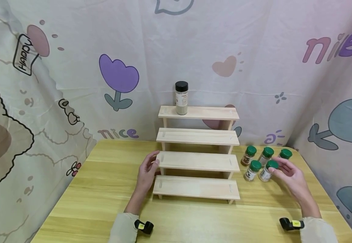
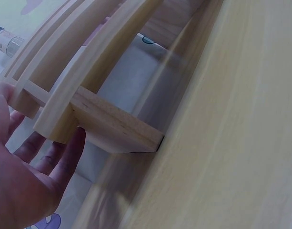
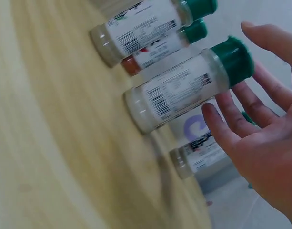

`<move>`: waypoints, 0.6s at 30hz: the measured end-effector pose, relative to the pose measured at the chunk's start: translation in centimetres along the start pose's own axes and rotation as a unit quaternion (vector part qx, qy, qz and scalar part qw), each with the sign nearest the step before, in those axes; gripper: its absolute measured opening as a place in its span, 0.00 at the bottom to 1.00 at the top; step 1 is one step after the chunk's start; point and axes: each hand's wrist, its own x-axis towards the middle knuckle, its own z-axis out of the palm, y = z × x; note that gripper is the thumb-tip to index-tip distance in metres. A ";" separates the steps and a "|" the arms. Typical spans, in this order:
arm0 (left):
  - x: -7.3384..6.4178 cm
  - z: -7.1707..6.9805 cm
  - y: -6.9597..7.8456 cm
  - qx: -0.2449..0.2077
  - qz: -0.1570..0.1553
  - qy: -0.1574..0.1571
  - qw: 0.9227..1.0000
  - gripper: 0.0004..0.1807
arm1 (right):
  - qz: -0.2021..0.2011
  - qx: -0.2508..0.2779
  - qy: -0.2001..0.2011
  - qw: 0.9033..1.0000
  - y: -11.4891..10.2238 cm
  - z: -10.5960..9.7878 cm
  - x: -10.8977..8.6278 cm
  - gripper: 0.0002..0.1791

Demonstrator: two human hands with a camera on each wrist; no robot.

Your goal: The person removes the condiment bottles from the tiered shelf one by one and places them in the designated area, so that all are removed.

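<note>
A four-tier wooden step shelf (image 1: 197, 161) stands on the table. My left hand (image 1: 146, 171) is at its left end; in the left wrist view the fingers (image 2: 69, 160) reach up to the board ends, with some fingertips hidden behind the wood. My right hand (image 1: 292, 177) is around the green cap of a spice jar (image 1: 265, 172), the front right one of a small group. In the right wrist view the thumb stands apart from this upright jar's cap (image 3: 234, 61), and the fingers spread along its far side.
Other green-capped spice jars (image 1: 250, 172) stand close by, right of the shelf. A taller black-capped seasoning bottle (image 1: 182, 98) is on the top tier, toward the left. Behind the wooden table (image 1: 109, 162) hangs a printed cloth (image 1: 163, 44).
</note>
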 end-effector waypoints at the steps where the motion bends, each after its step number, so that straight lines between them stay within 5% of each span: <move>1: 0.0 0.0 0.0 -0.001 0.000 0.000 1.000 0.20 | -0.009 0.009 0.001 1.000 -0.2 0.0 0.0 0.25; 7: 0.0 0.0 0.0 0.002 -0.001 0.000 1.000 0.21 | -0.069 0.080 0.035 0.994 -2.6 0.2 0.4 0.23; 14: 0.0 0.2 -0.3 0.001 -0.006 0.005 1.000 0.20 | -0.091 0.044 0.048 0.994 -5.9 1.8 0.2 0.24; 18: 0.3 -0.1 -1.8 -0.005 -0.003 0.006 1.000 0.20 | -0.113 0.044 0.029 0.992 -7.0 3.3 0.2 0.23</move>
